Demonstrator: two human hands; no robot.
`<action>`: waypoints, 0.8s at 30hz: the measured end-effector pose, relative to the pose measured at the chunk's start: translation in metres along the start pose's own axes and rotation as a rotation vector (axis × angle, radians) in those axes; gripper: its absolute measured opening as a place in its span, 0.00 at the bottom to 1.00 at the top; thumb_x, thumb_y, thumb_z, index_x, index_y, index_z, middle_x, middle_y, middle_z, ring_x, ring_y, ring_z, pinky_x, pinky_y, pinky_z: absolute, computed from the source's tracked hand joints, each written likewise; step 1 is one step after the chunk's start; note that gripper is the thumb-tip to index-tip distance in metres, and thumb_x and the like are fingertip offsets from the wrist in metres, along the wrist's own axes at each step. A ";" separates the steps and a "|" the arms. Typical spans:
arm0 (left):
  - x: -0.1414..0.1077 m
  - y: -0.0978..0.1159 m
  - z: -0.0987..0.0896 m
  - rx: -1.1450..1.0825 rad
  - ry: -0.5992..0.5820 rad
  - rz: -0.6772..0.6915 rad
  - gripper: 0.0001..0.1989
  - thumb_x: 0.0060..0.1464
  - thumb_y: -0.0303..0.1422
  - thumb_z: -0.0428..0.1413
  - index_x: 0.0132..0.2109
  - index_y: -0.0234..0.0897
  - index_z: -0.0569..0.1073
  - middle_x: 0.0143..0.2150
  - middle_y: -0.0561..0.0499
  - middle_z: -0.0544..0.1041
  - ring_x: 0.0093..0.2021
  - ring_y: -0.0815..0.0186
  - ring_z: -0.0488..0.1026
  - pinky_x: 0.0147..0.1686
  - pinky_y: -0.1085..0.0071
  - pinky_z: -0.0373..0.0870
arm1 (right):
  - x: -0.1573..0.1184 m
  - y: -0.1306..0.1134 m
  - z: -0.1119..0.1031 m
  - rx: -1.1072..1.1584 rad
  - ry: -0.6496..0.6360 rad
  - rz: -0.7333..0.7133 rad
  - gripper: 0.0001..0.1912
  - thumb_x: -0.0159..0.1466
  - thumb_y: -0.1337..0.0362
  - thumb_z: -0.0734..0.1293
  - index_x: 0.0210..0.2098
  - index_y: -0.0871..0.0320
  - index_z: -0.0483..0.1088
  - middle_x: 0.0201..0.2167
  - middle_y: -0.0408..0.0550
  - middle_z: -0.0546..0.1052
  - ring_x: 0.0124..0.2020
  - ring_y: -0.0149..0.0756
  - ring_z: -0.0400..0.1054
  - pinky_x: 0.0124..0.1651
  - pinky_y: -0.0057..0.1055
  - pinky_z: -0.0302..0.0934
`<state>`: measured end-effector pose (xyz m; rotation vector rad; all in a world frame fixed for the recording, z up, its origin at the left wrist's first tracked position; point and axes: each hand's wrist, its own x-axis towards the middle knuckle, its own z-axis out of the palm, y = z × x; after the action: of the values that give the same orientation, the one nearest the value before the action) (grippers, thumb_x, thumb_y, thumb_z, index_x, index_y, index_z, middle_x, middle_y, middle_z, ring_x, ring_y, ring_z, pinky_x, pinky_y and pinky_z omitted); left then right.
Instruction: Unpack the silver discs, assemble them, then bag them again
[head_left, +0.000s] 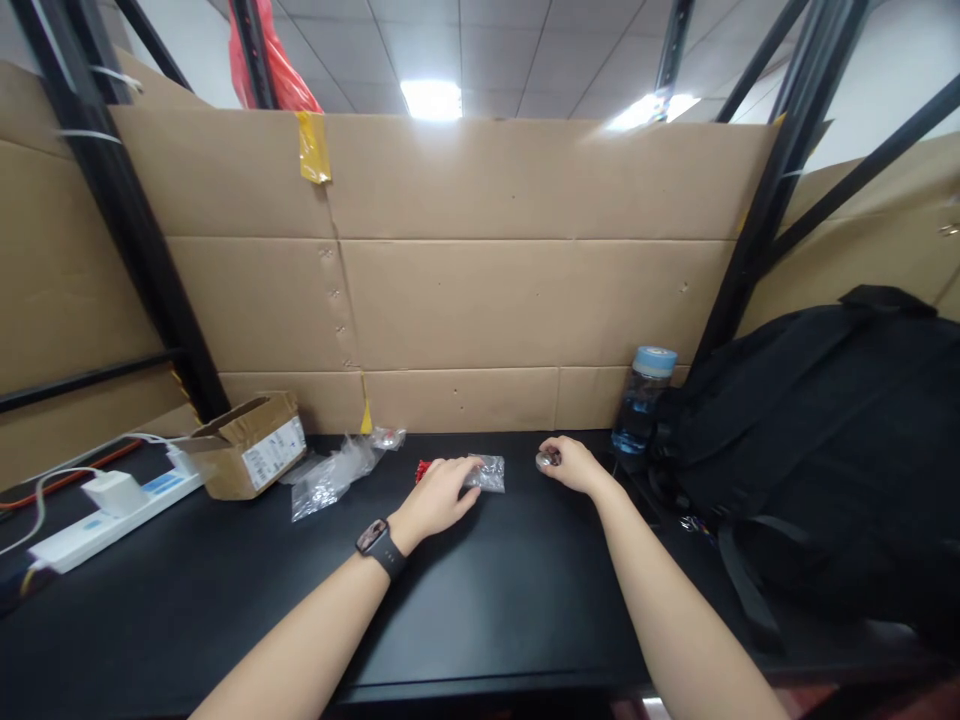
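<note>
A round, shiny object (544, 460), pinched by the right hand (573, 466) at three o'clock from the left hand (436, 494) (grip unclear), could be dropped if loosened.

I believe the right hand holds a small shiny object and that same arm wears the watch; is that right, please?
Not quite: the head view shows the watch on the left wrist, not the right; the right hand does hold the small shiny object.

Packet (491, 474) on table (510, 610) between 2 hands (435, 494) (576, 467) — box (225, 468), power strip (75, 541) left; bottle (640, 408), backpack (810, 430) right — cardboard wall (450, 300) behind.
</note>
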<state>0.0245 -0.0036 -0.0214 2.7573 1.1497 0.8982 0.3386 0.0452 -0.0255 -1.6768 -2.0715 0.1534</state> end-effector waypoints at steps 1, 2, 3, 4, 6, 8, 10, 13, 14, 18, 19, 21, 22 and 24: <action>0.000 0.000 0.001 0.004 -0.026 -0.005 0.17 0.61 0.33 0.55 0.57 0.43 0.70 0.53 0.47 0.78 0.53 0.57 0.75 0.54 0.60 0.66 | 0.000 0.001 0.000 0.009 -0.003 -0.003 0.16 0.55 0.62 0.71 0.44 0.53 0.77 0.42 0.49 0.79 0.41 0.40 0.74 0.44 0.31 0.64; 0.000 0.000 0.002 0.004 -0.051 -0.004 0.16 0.61 0.33 0.55 0.56 0.43 0.71 0.51 0.48 0.79 0.52 0.57 0.75 0.54 0.60 0.66 | 0.000 0.001 0.001 0.015 -0.003 -0.003 0.16 0.55 0.63 0.71 0.44 0.54 0.77 0.42 0.50 0.79 0.41 0.40 0.74 0.44 0.31 0.64; -0.001 0.001 0.003 -0.001 -0.073 0.001 0.15 0.61 0.33 0.54 0.55 0.43 0.71 0.50 0.48 0.80 0.52 0.57 0.76 0.54 0.60 0.66 | 0.001 0.002 0.001 0.016 0.001 -0.002 0.16 0.55 0.62 0.71 0.44 0.54 0.76 0.42 0.50 0.79 0.41 0.40 0.74 0.43 0.31 0.64; -0.001 0.002 0.004 -0.008 -0.095 0.010 0.15 0.61 0.33 0.54 0.55 0.43 0.72 0.49 0.49 0.80 0.51 0.58 0.76 0.54 0.61 0.66 | 0.001 0.001 0.002 0.015 0.006 0.000 0.16 0.56 0.62 0.71 0.44 0.54 0.76 0.42 0.51 0.79 0.41 0.40 0.74 0.43 0.31 0.64; -0.001 0.004 0.006 -0.023 -0.141 0.033 0.15 0.62 0.33 0.54 0.55 0.44 0.72 0.49 0.49 0.81 0.50 0.59 0.77 0.53 0.62 0.66 | 0.001 0.000 0.003 0.007 0.009 -0.003 0.14 0.56 0.62 0.70 0.43 0.54 0.77 0.41 0.51 0.80 0.40 0.40 0.75 0.43 0.30 0.64; -0.003 0.005 0.007 -0.023 -0.180 0.041 0.16 0.61 0.34 0.55 0.56 0.44 0.72 0.51 0.49 0.80 0.50 0.59 0.77 0.53 0.63 0.67 | 0.002 -0.002 0.004 0.005 0.010 -0.010 0.12 0.57 0.62 0.69 0.41 0.54 0.77 0.40 0.50 0.81 0.40 0.40 0.75 0.43 0.30 0.64; -0.004 0.006 0.007 -0.016 -0.207 0.038 0.20 0.61 0.35 0.55 0.60 0.43 0.69 0.52 0.47 0.79 0.51 0.58 0.77 0.53 0.63 0.68 | 0.002 -0.003 0.005 0.015 0.012 -0.015 0.11 0.57 0.63 0.69 0.40 0.53 0.77 0.39 0.49 0.81 0.39 0.39 0.75 0.42 0.30 0.64; -0.005 0.007 0.005 -0.031 -0.207 0.064 0.25 0.60 0.35 0.56 0.64 0.43 0.65 0.57 0.46 0.77 0.54 0.57 0.75 0.56 0.62 0.67 | 0.001 -0.003 0.004 0.042 0.013 -0.009 0.12 0.56 0.63 0.70 0.41 0.53 0.77 0.38 0.48 0.82 0.39 0.39 0.76 0.41 0.29 0.64; -0.005 0.007 0.003 -0.041 -0.194 0.079 0.26 0.60 0.35 0.57 0.64 0.43 0.64 0.59 0.46 0.75 0.57 0.57 0.73 0.58 0.61 0.66 | 0.001 -0.002 0.004 0.051 0.011 -0.007 0.12 0.56 0.64 0.70 0.41 0.53 0.77 0.38 0.48 0.82 0.38 0.39 0.76 0.41 0.29 0.64; 0.000 -0.005 -0.007 -0.008 -0.025 0.025 0.25 0.60 0.29 0.54 0.64 0.43 0.64 0.62 0.44 0.72 0.61 0.58 0.69 0.60 0.57 0.65 | 0.001 0.000 0.001 0.091 0.006 -0.014 0.13 0.55 0.65 0.71 0.41 0.54 0.78 0.38 0.48 0.82 0.38 0.40 0.76 0.42 0.30 0.64; 0.000 -0.011 -0.011 0.019 0.035 -0.022 0.25 0.60 0.27 0.52 0.64 0.42 0.65 0.61 0.44 0.73 0.60 0.58 0.70 0.59 0.57 0.65 | 0.001 0.000 0.001 0.098 0.006 -0.016 0.13 0.55 0.66 0.71 0.41 0.54 0.78 0.38 0.48 0.82 0.39 0.40 0.76 0.42 0.30 0.64; 0.000 -0.027 -0.017 0.074 0.136 -0.112 0.24 0.58 0.22 0.49 0.61 0.40 0.68 0.57 0.44 0.75 0.57 0.59 0.71 0.58 0.57 0.66 | 0.001 0.000 -0.001 0.103 0.008 -0.017 0.14 0.54 0.67 0.72 0.41 0.54 0.78 0.38 0.48 0.82 0.39 0.40 0.76 0.42 0.30 0.64; -0.001 -0.035 -0.020 0.096 0.150 -0.139 0.24 0.57 0.20 0.48 0.58 0.40 0.70 0.55 0.45 0.76 0.56 0.59 0.72 0.57 0.58 0.67 | 0.001 -0.001 -0.002 0.102 0.011 -0.015 0.14 0.53 0.67 0.72 0.41 0.54 0.78 0.38 0.48 0.82 0.39 0.40 0.76 0.41 0.30 0.64; -0.004 -0.048 -0.026 0.111 0.116 -0.157 0.20 0.56 0.20 0.49 0.52 0.40 0.74 0.50 0.47 0.78 0.52 0.60 0.73 0.56 0.59 0.68 | 0.001 -0.002 -0.004 0.105 0.016 -0.017 0.14 0.53 0.68 0.72 0.41 0.54 0.78 0.38 0.48 0.82 0.38 0.40 0.76 0.40 0.30 0.64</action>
<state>-0.0221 0.0244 -0.0129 2.6804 1.4544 1.0165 0.3380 0.0448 -0.0205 -1.5930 -2.0292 0.2380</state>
